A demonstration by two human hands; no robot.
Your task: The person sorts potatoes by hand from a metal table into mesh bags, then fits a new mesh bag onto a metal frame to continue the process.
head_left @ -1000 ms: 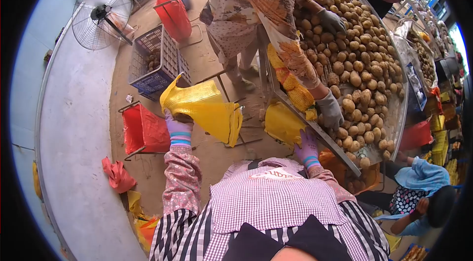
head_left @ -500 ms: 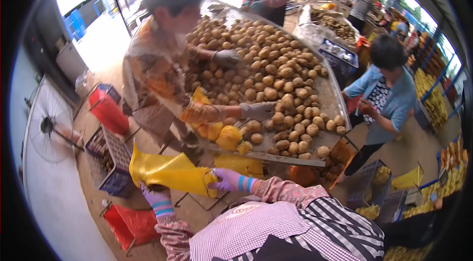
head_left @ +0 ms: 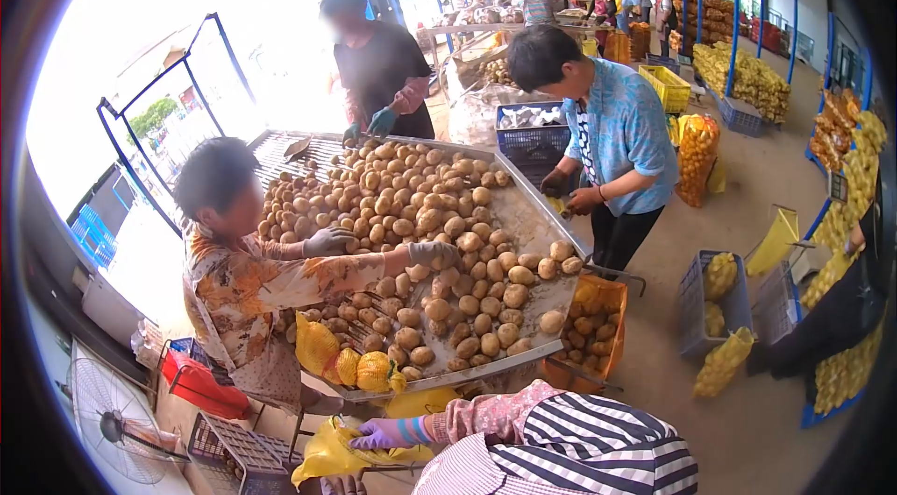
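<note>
My right hand [head_left: 377, 434], in a purple glove, is closed on the edge of a yellow mesh bag [head_left: 327, 454] beside a thin metal frame at the bottom. Only the fingers of my left hand [head_left: 343, 485] show at the bottom edge, dark and soiled, curled against the bag's lower edge; the rest is out of view. Above, many potatoes [head_left: 425, 215] cover a metal sorting table [head_left: 534, 215]. Yellow net bags [head_left: 346, 366] hang at its near edge. An orange bag [head_left: 598, 327] holding potatoes hangs at its near right corner.
A person in a floral shirt [head_left: 243, 280] reaches over the potatoes from the left. A person in black [head_left: 383, 65] stands behind the table, another in blue [head_left: 621, 131] at its right. Crates [head_left: 245, 453] stand lower left, a fan [head_left: 117, 420] beyond, and more crates [head_left: 718, 308] right.
The view has swung up and right. The yellow bag, stretched between both my hands before, now hangs lower by the frame. The person in the floral shirt has straightened slightly over the table.
</note>
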